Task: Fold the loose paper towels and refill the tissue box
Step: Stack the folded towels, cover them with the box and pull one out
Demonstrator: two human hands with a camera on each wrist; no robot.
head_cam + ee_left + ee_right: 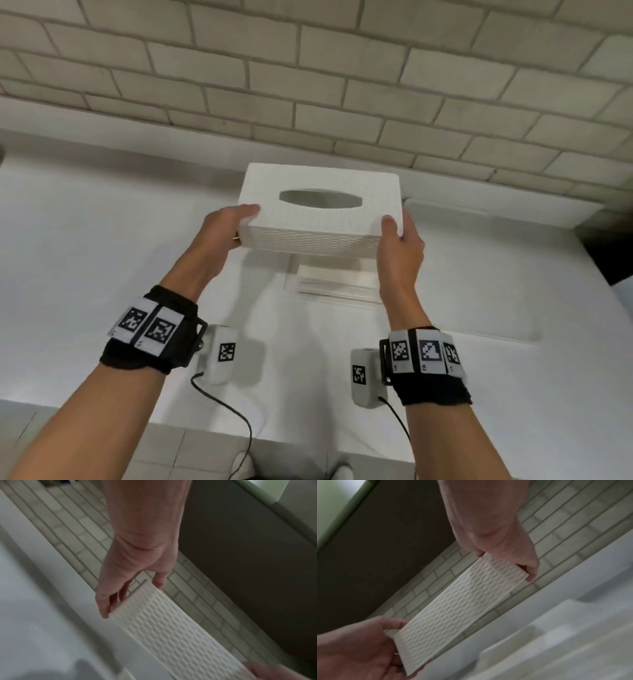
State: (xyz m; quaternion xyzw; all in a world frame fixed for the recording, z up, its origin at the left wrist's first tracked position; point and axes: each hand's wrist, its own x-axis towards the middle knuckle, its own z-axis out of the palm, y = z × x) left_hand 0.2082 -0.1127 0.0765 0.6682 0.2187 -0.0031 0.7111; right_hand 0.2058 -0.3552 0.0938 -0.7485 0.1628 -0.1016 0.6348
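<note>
White woven-texture tissue box cover point(320, 209) held in the air above the worktop point(102, 240). Gripped at its 9 o'clock end by left hand point(222, 228), thumb on top, fingers point(158, 580) curled round the end wall. Stack of folded paper towels point(337, 282) lying below, toward 6 o'clock. Clasped at 3 o'clock by right hand point(399, 246).

Nothing readable is showing up anywhere, just the black-and-white square code markers point(148, 327) sitting on the black wristbands and the small white camera boxes point(222, 354), plus tiny print beside them that's coming out too blurry.
</note>
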